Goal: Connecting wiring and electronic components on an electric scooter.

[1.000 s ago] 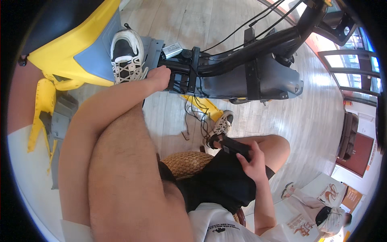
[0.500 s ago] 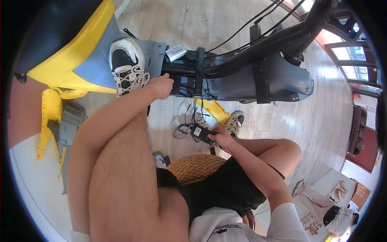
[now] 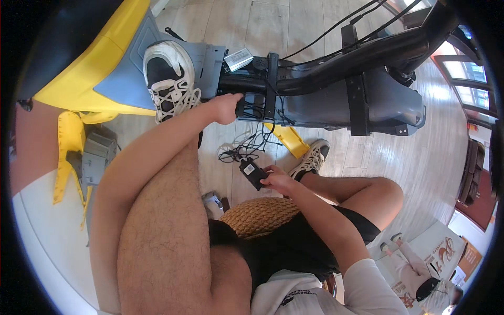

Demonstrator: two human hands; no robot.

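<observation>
My left hand (image 3: 226, 109) reaches to the scooter's dark frame (image 3: 343, 63), beside black cables (image 3: 254, 110); its fingers curl, and what they grip is hidden. A silver metal box (image 3: 239, 59) rests on the frame just above it. My right hand (image 3: 275, 177) holds a black boxy device (image 3: 253, 172) with a white label, low over the floor among tangled wires (image 3: 236, 153). My left shoe (image 3: 169, 79) is up on the grey deck, beside the yellow and grey body panel (image 3: 94, 52).
Loose yellow panels (image 3: 71, 152) lie at left; another yellow piece (image 3: 291, 139) is below the frame. I sit on a wicker seat (image 3: 262, 212). My right shoe (image 3: 315, 157) is on the floor (image 3: 388, 163). A person (image 3: 420, 275) in light clothing is at lower right, beside signboards.
My right hand has moved forward and left with the black device, away from my right thigh toward the tangled wires. My left hand stays at the frame, shifted slightly in view.
</observation>
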